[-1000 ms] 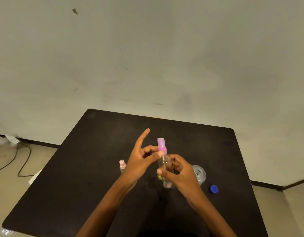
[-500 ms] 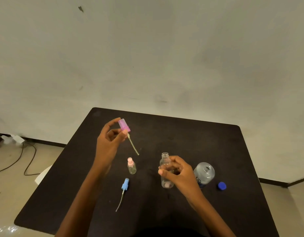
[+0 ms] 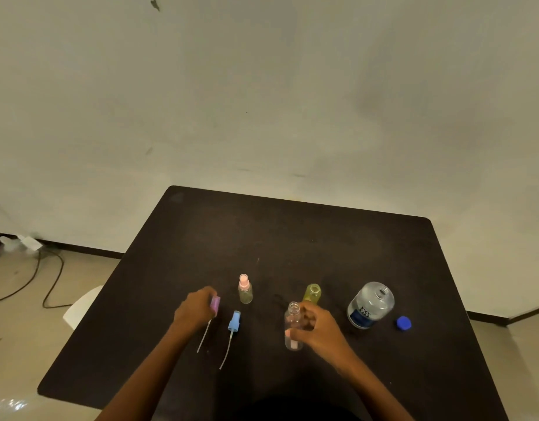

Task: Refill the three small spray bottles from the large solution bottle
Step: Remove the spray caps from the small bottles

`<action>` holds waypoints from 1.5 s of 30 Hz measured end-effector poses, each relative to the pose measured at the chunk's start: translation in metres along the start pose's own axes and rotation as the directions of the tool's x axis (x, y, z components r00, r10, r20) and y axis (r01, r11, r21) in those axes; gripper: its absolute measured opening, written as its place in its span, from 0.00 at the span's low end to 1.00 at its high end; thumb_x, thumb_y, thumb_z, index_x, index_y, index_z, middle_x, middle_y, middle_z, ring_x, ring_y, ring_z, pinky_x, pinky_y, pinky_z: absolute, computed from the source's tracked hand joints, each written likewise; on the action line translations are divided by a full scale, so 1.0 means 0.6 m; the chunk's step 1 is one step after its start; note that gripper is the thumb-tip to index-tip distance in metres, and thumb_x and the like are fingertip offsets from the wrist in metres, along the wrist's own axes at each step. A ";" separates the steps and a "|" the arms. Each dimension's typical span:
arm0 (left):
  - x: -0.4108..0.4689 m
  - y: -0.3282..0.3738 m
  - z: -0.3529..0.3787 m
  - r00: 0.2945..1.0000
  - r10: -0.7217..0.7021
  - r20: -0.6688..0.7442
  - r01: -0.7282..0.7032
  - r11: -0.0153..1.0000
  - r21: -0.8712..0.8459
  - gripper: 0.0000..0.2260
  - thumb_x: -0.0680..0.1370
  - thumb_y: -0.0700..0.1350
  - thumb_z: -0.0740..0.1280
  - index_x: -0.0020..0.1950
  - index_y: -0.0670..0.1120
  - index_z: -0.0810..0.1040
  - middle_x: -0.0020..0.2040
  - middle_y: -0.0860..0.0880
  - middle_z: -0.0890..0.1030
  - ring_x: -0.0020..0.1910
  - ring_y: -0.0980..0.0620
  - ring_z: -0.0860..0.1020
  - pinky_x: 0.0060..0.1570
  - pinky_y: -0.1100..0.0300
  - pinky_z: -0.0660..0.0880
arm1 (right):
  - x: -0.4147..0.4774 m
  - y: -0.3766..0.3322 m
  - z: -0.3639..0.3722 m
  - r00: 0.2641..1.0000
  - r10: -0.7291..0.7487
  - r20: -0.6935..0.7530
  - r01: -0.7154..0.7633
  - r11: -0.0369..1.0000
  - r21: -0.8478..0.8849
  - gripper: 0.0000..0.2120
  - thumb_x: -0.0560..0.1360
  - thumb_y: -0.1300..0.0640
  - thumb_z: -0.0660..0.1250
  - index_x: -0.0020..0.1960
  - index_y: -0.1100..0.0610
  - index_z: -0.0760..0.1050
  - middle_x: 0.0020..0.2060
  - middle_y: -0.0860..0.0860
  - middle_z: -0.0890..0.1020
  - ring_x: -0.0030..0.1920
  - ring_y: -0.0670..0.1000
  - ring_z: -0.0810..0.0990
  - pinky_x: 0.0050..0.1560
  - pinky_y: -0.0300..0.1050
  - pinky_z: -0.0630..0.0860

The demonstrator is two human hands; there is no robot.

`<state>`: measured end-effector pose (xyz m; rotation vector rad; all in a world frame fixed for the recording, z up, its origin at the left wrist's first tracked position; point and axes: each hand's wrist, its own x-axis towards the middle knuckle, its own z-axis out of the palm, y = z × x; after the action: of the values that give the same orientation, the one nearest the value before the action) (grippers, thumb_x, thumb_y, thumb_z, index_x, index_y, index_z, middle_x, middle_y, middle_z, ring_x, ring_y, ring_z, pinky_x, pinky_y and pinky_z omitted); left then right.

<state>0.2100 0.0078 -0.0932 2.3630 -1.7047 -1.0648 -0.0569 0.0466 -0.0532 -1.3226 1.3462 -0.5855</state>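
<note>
I see my left hand (image 3: 195, 308) low at the table, fingers curled closed; my right hand (image 3: 315, 328) curls in a grip, both forearms reaching forward.

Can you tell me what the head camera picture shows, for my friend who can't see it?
A person's right hand holds an open clear spray bottle upright on a black table, while the left hand lays a purple spray top down beside a blue spray top. Nearby stand a pink-topped bottle, an open yellow bottle, and the large uncapped bottle with its blue cap beside it.
</note>
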 end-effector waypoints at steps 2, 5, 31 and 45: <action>0.005 -0.004 0.006 1.000 -0.014 0.026 0.013 1.000 0.028 0.16 0.76 0.45 0.67 0.63 0.47 0.71 0.56 0.45 0.77 0.49 0.53 0.75 0.50 0.59 0.74 | 0.006 0.009 0.009 1.000 0.017 -0.007 -0.017 1.000 -0.018 0.18 0.65 0.65 0.74 0.48 0.49 0.74 0.47 0.52 0.82 0.48 0.48 0.81 0.51 0.40 0.77; 0.009 -0.014 0.014 0.998 -0.007 0.065 0.003 0.998 0.065 0.19 0.74 0.45 0.69 0.64 0.49 0.70 0.59 0.46 0.76 0.54 0.51 0.76 0.51 0.58 0.73 | 0.018 0.020 0.023 0.999 0.031 -0.020 -0.032 0.998 -0.059 0.16 0.65 0.65 0.74 0.47 0.51 0.73 0.47 0.53 0.81 0.48 0.49 0.81 0.48 0.38 0.77; 0.008 -0.043 0.074 1.000 0.026 -0.001 -0.025 0.986 -0.162 0.04 0.78 0.50 0.63 0.48 0.51 0.72 0.42 0.51 0.77 0.40 0.56 0.75 0.41 0.63 0.73 | 0.069 0.049 0.070 0.978 0.039 -0.207 -0.074 0.983 -0.167 0.16 0.72 0.65 0.68 0.57 0.56 0.70 0.47 0.48 0.76 0.49 0.46 0.76 0.47 0.34 0.72; 0.000 -0.036 0.082 0.998 0.038 -0.052 -0.046 0.984 -0.172 0.16 0.78 0.59 0.59 0.39 0.50 0.74 0.31 0.54 0.73 0.30 0.58 0.71 0.32 0.67 0.67 | 0.121 0.039 0.095 0.949 0.015 -0.316 -0.083 0.976 -0.201 0.20 0.77 0.63 0.61 0.67 0.58 0.60 0.59 0.57 0.73 0.57 0.54 0.75 0.57 0.50 0.75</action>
<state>0.2010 0.0334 -0.1398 2.2187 -1.5695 -1.0908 0.0027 0.0058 -0.1148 -1.4025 1.7370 -0.6511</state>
